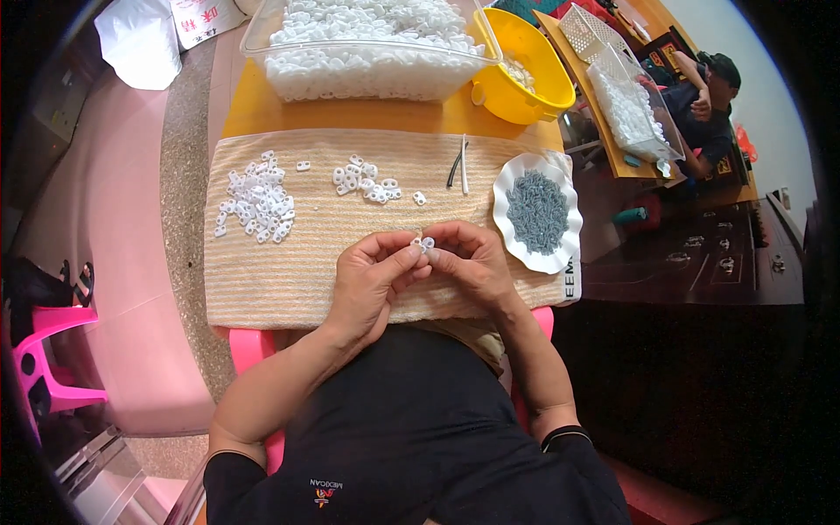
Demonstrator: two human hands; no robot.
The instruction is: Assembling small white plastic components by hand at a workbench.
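My left hand [372, 278] and my right hand [470, 261] meet over the near middle of a striped beige cloth [289, 293]. Both are closed, thumbs and fingertips pinched around a small white plastic piece with holes [428, 244]. Fingertips partly cover it, so I cannot tell whether it is one part or two joined. Beyond my hands lies a small group of white pieces [359, 178], with a single white piece [420, 199] beside it. A larger pile of flat white two-hole pieces [259, 201] is at the left. To the right, a scalloped white plate [562, 250] holds many small grey parts [537, 210].
Behind the cloth stand a clear bin [376, 87] heaped with white pieces and a yellow basin [516, 107]. One white and one black thin stick [465, 166] lie near the plate. A person [700, 114] sits at another table, far right. A pink stool [61, 359] is at left.
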